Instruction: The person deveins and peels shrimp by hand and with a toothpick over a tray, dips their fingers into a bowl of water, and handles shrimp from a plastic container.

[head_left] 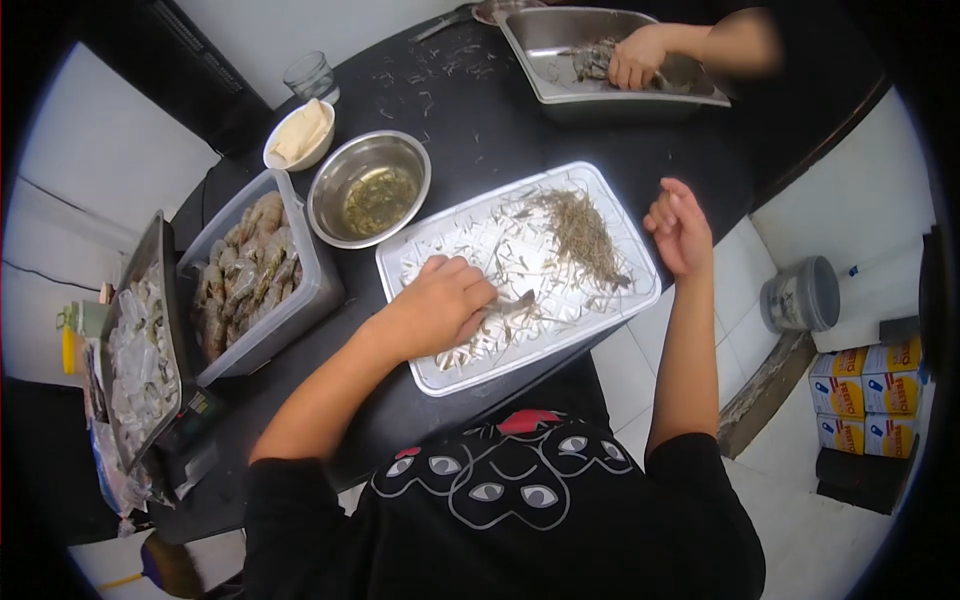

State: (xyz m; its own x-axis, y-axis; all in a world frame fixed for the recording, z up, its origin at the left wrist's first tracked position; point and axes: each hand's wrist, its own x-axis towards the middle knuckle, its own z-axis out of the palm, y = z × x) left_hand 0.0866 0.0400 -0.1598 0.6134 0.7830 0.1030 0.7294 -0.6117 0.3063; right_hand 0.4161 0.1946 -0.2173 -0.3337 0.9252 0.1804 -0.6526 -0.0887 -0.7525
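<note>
A white tray (395, 262) lies in front of me on the black table, with thin brownish scraps scattered over it and a denser pile (580, 235) at its upper right. My left hand (440, 305) is over the tray's left part, fingers curled around a small shrimp (515, 303) whose end sticks out to the right. Just off the tray's right edge, my right hand (680, 228) is raised with its fingers bent inward; whether something small is between them I cannot make out.
Left of the tray are a steel bowl (420, 205) of greenish liquid, a plastic tub (325, 290) of shrimp, and another tray (145, 350) of pale shrimp. A white bowl (300, 135) and a glass (312, 78) stand behind. A co-worker's hand (637, 58) reaches into a steel pan (545, 85).
</note>
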